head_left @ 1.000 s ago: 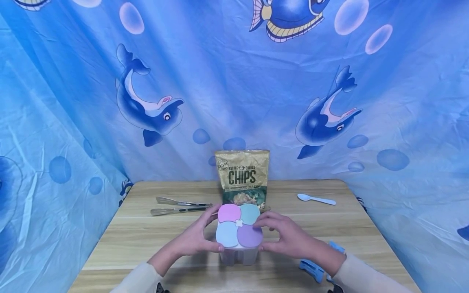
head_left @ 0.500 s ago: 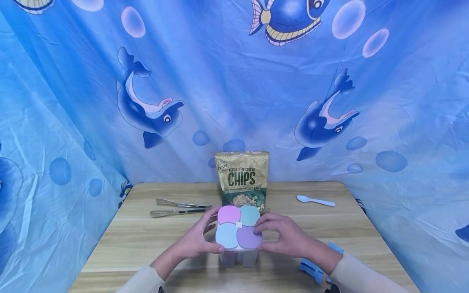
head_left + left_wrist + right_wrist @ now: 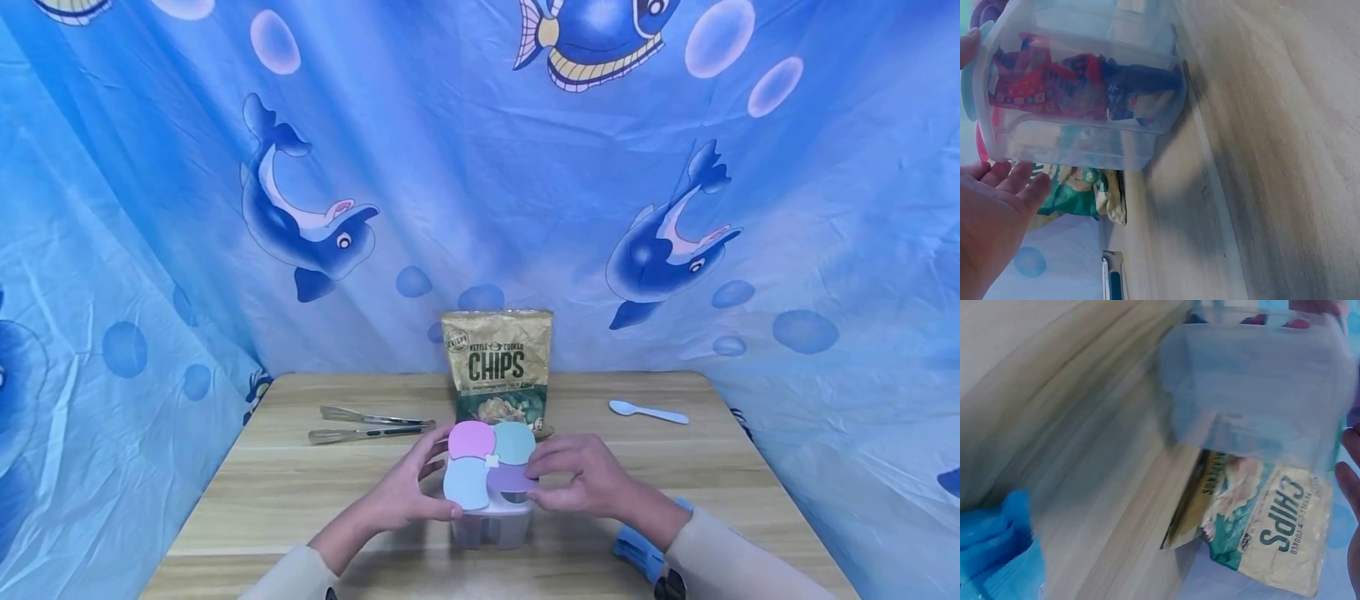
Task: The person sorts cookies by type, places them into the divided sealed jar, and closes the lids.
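A clear plastic snack box (image 3: 491,531) stands on the table. Its top has four petal-shaped lids: pink (image 3: 472,439), teal (image 3: 514,442), light blue (image 3: 466,484) and purple (image 3: 508,478). My left hand (image 3: 405,492) holds the box's left side, thumb at the front corner and fingers behind. With thumb and fingers my right hand (image 3: 583,482) pinches the purple lid, and a dark opening shows beneath its front edge. In the left wrist view, a red packet (image 3: 1041,81) and a blue packet (image 3: 1141,94) show through the box wall.
A chips bag (image 3: 498,367) stands upright right behind the box. Metal tongs (image 3: 371,431) lie to the left, and a pale blue spoon (image 3: 648,412) lies at the back right. Beside my right forearm is a bright blue object (image 3: 637,552), partly hidden by the arm.
The purple lid has shifted up and back from its flat place, exposing an opening at the front. My right hand moved slightly with it; my left hand stays on the box.
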Motion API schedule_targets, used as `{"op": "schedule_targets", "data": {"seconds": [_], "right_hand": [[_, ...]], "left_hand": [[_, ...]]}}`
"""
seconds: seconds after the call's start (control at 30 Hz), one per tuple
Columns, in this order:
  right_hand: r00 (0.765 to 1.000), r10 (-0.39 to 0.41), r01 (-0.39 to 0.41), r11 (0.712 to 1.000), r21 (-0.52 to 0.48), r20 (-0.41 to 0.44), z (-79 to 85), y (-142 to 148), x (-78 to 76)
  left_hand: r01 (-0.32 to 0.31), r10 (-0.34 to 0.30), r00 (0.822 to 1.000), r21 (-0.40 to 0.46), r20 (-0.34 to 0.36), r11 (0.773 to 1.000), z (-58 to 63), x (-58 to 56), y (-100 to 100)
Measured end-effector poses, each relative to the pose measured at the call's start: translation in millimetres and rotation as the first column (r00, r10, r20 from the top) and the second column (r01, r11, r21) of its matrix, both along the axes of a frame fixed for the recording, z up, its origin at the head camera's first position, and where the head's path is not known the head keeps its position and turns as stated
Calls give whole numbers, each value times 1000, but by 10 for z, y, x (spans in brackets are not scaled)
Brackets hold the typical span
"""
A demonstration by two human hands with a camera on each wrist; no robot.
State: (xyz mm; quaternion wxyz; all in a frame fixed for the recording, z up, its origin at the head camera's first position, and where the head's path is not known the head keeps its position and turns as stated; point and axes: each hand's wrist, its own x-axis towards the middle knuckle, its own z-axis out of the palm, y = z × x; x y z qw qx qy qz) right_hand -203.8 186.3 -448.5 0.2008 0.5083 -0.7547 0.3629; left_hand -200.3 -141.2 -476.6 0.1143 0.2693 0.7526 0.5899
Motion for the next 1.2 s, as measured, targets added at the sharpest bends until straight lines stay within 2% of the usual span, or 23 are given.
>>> {"op": "schedule_targets", "data": {"seconds": [0.4,0.6,0.7,0.93,1.07,1.2], "right_hand": [[990,15,-20,999,36,142,246,-57,-99],[977,6,-13,999,31,212,333,-100,-187],[960,-19,13,1000,23,278,344,-122,-222],[894,-106,95,994,45,436,356,-152,-278],[872,-119,104,993,59,474,376,-156,-281],[867,-116,101,993,57,484,387,-155,-270]], "left_hand": [[-9,4,999,-91,-49,996,75,-7,-46],[4,-7,1000,-111,-26,994,103,-15,-44],[3,-4,1000,-127,-10,992,119,-12,-43],[-4,4,1000,-158,1,987,147,2,-40],[-42,30,998,-225,-57,973,185,31,-47],[-150,117,982,-249,-146,957,306,102,-13]]}}
